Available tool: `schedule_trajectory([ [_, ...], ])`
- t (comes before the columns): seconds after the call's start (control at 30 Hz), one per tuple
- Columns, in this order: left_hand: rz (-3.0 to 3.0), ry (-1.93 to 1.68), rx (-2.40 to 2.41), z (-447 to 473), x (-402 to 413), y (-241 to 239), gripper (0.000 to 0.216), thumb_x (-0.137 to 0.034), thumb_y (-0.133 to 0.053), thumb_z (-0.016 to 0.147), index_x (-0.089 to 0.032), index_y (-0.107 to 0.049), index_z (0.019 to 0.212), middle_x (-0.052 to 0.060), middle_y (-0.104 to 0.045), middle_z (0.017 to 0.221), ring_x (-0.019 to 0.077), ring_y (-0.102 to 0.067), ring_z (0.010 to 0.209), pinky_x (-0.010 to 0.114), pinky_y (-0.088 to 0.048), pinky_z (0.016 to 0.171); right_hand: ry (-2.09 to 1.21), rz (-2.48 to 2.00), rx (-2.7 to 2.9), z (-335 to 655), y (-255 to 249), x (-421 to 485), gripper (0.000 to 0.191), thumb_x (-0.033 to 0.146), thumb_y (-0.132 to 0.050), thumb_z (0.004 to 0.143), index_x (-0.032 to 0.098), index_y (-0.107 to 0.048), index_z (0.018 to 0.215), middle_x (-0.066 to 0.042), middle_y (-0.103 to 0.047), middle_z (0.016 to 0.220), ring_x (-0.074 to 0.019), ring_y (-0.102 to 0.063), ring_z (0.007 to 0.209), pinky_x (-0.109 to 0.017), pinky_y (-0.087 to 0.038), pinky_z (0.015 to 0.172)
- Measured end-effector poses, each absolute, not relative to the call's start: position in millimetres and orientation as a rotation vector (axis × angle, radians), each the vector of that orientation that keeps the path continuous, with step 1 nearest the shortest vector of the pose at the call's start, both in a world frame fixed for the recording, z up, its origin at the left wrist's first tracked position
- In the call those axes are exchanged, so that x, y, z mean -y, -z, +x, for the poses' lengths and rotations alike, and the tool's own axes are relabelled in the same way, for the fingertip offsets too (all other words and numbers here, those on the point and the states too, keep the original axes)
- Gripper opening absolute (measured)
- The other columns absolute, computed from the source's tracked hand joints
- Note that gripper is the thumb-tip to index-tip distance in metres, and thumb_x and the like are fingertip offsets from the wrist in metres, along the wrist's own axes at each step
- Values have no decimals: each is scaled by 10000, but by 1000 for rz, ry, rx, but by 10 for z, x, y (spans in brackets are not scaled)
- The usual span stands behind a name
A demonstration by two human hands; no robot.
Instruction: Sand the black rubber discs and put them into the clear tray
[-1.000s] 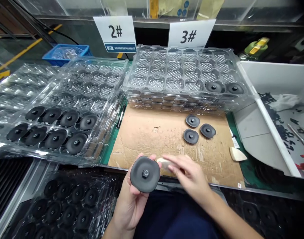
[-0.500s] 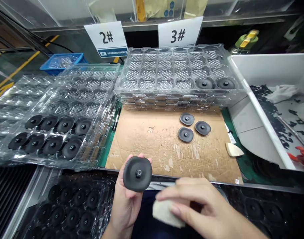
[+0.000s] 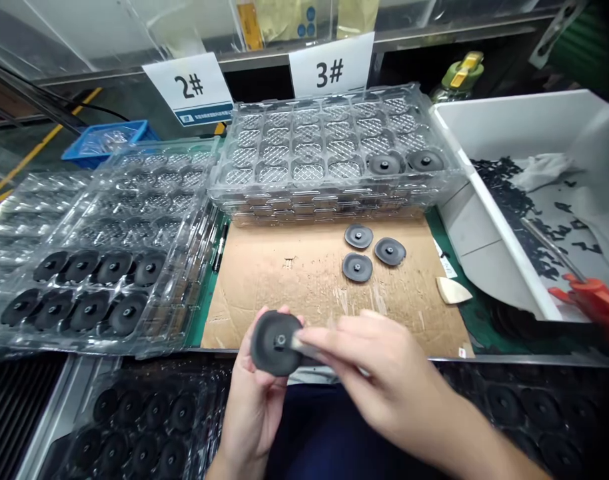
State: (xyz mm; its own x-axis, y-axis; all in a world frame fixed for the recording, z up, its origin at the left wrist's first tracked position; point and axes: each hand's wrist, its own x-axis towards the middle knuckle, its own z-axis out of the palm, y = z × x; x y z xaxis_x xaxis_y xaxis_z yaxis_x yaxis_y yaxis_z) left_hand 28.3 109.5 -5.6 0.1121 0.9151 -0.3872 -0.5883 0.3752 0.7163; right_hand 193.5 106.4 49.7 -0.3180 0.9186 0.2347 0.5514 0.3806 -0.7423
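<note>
My left hand (image 3: 257, 393) holds a round black dished part (image 3: 270, 347) with a small metal stud in its middle, its face turned up toward me. Against the right side of that part, my right hand (image 3: 379, 373) pinches a pale cream pad (image 3: 300, 345), mostly hidden by the fingers and blurred. On the cardboard (image 3: 264, 280) beyond my hands lie three similar black parts (image 3: 358, 267). A second cream pad (image 3: 453, 291), pointed at one end, rests at the cardboard's right edge.
A stacked clear tray (image 3: 309, 175) at the back holds two black parts. Another clear tray (image 3: 154, 293) at left carries several. To the right stand a white bin (image 3: 504, 247) with black scraps and a red-handled tool (image 3: 592, 300). A green-lidded bottle (image 3: 462, 73) is behind.
My right hand has moved left and up, bringing the cream pad onto the black part. My left hand still holds the part. The whole view has shifted slightly.
</note>
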Motion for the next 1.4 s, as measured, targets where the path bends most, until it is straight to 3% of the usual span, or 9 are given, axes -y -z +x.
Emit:
schedule_trajectory([
  [0.23,373,-1074,-891,372,-1108,41,439,-263,-716,674,-273,-603,1098,27,-639,1143,236,-578,1068,254,-497,865,-808,-1100,1854,1940,-425,-1156,310,111,-449,866,215,-582,1127,-18,-662,886,-132,-570,764,-271,-411,676],
  [0.33,361,-1104,-875,359,-1152,52,470,-311,-708,680,-280,-577,1130,40,-626,1166,235,-595,1042,287,-498,879,-1010,-1221,1760,2054,-95,-1127,242,177,-497,868,259,-622,1059,6,-655,849,-117,-576,745,-248,-438,677],
  [0.53,293,-1062,-858,317,-1202,52,557,-415,-728,596,-271,-592,1117,38,-627,1166,245,-595,1042,285,-467,919,-918,-1635,1700,2281,631,-921,258,212,-465,876,240,-627,1075,-27,-670,876,-169,-600,785,-321,-471,724],
  [0.73,310,-1033,-828,385,-1154,34,573,-381,-731,622,-299,-561,1163,32,-625,1170,220,-584,1056,290,-458,926,-704,-1503,1543,2038,-117,-1077,310,216,-477,876,237,-529,1181,-25,-599,1130,-162,-555,1003,-285,-443,847],
  [0.87,284,-979,-839,327,-1139,22,446,-309,-706,685,-291,-593,1115,7,-649,1124,174,-592,1033,227,-479,875,-717,-1132,1850,1756,-481,-1139,334,148,-435,871,141,-504,1198,-48,-645,975,-154,-577,864,-303,-441,821],
  [1.0,303,-1014,-851,293,-1146,43,413,-273,-730,657,-281,-627,1058,-5,-672,1075,172,-625,959,218,-519,799,-955,-1196,1952,1678,-471,-1204,274,129,-431,870,180,-555,1109,-17,-636,972,-119,-573,829,-237,-449,755],
  [1.1,293,-964,-802,317,-1145,39,313,-304,-724,661,-277,-675,969,-25,-698,995,139,-624,953,143,-503,761,-673,-1262,1896,1658,-457,-1247,301,163,-410,874,139,-533,1148,-51,-630,908,-154,-559,783,-302,-442,734],
  [1.3,290,-859,-772,175,-1157,9,484,-334,-761,598,-307,-635,1065,6,-669,1100,195,-593,1046,237,-476,893,-916,-1192,1974,1845,-557,-1061,254,116,-460,860,165,-557,1090,-4,-625,858,-95,-552,757,-203,-428,699],
  [1.4,265,-856,-772,192,-1128,5,472,-331,-771,585,-309,-648,1040,0,-679,1076,205,-591,1051,272,-464,925,-618,-1397,1993,1869,-608,-1065,247,147,-424,886,157,-585,1072,-18,-598,736,-129,-504,651,-273,-381,611],
])
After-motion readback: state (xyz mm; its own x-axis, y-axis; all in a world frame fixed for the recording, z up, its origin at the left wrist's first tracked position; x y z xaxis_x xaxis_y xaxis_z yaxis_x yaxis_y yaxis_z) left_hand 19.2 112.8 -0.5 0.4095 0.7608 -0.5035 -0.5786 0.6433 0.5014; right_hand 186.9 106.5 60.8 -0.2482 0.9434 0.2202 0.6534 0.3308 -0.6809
